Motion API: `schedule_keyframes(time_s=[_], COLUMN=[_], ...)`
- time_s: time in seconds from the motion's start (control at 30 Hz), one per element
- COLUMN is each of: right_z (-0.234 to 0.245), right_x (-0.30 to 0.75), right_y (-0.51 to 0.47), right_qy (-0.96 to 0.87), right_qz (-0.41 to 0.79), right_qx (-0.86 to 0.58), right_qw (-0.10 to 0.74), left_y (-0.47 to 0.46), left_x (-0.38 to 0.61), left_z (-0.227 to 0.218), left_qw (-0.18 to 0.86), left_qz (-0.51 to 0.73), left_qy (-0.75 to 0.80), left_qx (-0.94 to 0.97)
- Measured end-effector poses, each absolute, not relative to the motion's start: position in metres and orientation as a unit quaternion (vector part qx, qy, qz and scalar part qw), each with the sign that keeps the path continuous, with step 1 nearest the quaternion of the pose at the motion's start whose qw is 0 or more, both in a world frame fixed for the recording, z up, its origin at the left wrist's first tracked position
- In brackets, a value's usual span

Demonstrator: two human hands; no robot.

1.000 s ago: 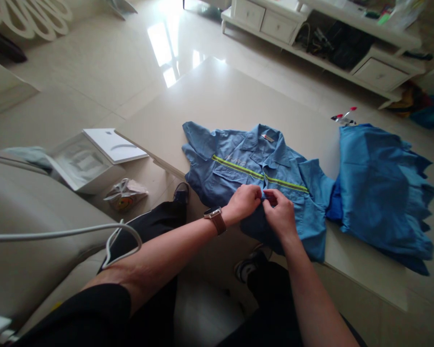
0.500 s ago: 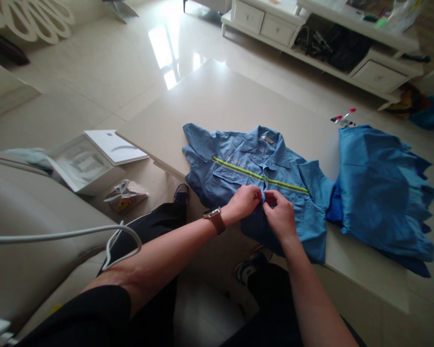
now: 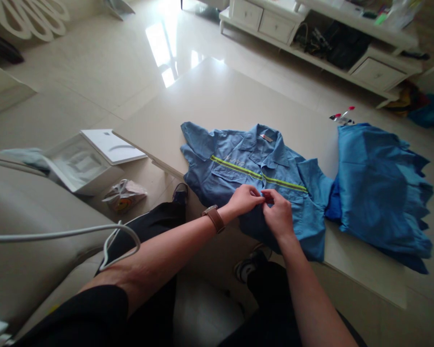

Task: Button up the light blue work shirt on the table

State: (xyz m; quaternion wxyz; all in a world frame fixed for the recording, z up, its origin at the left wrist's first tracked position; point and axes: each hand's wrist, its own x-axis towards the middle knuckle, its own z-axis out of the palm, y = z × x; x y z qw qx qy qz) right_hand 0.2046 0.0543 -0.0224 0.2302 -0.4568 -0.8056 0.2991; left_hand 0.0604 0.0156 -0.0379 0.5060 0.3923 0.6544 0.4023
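A blue short-sleeved work shirt (image 3: 227, 144) with a yellow-green stripe across the chest lies front up, its collar pointing away from me. My left hand (image 3: 246, 198), a brown-strapped watch on its wrist, pinches the shirt's front opening just below the stripe. Against it, my right hand (image 3: 278, 212) also has thumb and fingers closed on the front edge. The fingertips of both hands meet there and hide the small bit of cloth between them. The shirt's lower part hangs toward me over the near side of the table (image 3: 210, 101).
A stack of folded blue clothes (image 3: 376, 183) sits on the right, with red-capped bottles (image 3: 343, 115) behind it. On the left are an open white box (image 3: 83, 164), a plastic-wrapped packet (image 3: 125, 195) and a grey cable (image 3: 75, 232). A white cabinet (image 3: 278, 26) stands at the back.
Both hands stay at the same spot on the shirt front, with their fingers shifted slightly and the fingertips closer together. The whole view has moved a little.
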Motion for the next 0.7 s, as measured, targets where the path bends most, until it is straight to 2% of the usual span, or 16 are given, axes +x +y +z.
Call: schedule_keyframes(time_s=[0.33, 0.7], right_z=[-0.019, -0.020], right_x=[0.202, 0.202], right_y=[0.053, 0.054], right_qy=[-0.797, -0.793], right_qz=[0.318, 0.314], right_qx=[-0.458, -0.463], right_qw=[0.231, 0.243], left_y=[0.019, 0.019], left_x=[0.071, 0.073], left_z=[-0.050, -0.046], left_qw=[0.602, 0.585], left_qz=[0.485, 0.513], left_qy=[0.602, 0.609], left_qx=[0.201, 0.156])
